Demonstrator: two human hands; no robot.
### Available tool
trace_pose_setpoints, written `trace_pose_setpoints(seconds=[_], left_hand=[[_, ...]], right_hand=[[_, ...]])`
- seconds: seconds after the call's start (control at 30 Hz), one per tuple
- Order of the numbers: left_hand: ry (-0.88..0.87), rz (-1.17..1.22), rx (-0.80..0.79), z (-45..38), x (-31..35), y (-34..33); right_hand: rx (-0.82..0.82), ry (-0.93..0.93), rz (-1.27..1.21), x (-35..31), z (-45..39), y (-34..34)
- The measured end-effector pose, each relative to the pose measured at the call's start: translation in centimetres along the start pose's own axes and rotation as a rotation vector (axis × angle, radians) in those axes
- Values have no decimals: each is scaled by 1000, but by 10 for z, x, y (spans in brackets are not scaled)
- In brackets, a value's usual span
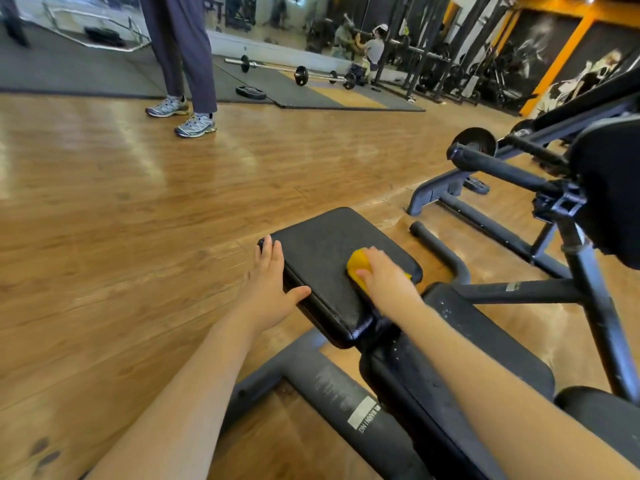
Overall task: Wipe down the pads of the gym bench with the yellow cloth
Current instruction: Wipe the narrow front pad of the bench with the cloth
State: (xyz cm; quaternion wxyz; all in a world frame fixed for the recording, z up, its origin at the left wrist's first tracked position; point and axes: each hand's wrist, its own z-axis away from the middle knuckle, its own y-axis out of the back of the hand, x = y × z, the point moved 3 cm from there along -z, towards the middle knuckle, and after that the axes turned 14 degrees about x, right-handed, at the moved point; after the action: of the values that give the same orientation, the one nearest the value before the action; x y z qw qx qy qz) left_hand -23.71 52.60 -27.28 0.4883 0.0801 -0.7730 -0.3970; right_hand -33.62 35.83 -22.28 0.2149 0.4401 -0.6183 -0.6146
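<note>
Yellow cloth (pixel 358 266) on black pad (pixel 322 258)

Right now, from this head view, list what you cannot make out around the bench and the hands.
- Yellow cloth: mostly covered by the right hand; its full extent is hidden.
- Left hand: fingertips bend over the seat pad edge, out of sight.
- Nearer pad: partly hidden by the right forearm.
- Frame label: small print, not readable.
- Black pad at right: cut off by the frame edge.
</note>
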Motion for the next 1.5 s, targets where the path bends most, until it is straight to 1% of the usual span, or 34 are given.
trace_pose_setpoints(seconds=[0.07,0.13,0.2,0.33,0.4,0.47,0.53,0.63,0.77,0.87,1.0,1.07,1.2,1.3,1.4,1.5], left_hand=[[-3,7,19,0,-1,-1],[3,27,29,0,-1,-1],[-1,40,25,0,-2,0],[-3,-3,-41,1,-2,2],[-8,-25,-55,2,-1,4],[-15,-9,-40,2,0,5],[-8,40,-17,2,0,3],[20,148,19,-1,-1,1],[44,326,42,-4,-6,4],[73,434,62,-4,-8,7],[72,389,96,-1,-4,-2],[91,428,126,-1,-2,-6],[124,530,195,-1,2,-6],[114,591,231,-1,3,-5],[122,573,197,0,3,-3],[119,504,197,0,3,-3]], right_hand=[[32,-106,-25,14,-22,8],[60,-107,37,15,-30,8],[53,-20,76,1,-21,4],[26,194,1,-31,37,-15],[51,236,73,-37,61,-21],[66,226,167,-39,72,-23],[57,208,224,-46,69,-24],[53,240,280,-67,54,-30],[67,252,253,-87,35,-36],[53,248,208,-78,43,-31],[60,228,220,-50,81,-24],[75,215,241,-47,88,-25],[126,238,314,-72,65,-34],[137,257,295,-88,44,-41],[129,269,198,-77,49,-37],[97,297,165,-54,69,-30]])
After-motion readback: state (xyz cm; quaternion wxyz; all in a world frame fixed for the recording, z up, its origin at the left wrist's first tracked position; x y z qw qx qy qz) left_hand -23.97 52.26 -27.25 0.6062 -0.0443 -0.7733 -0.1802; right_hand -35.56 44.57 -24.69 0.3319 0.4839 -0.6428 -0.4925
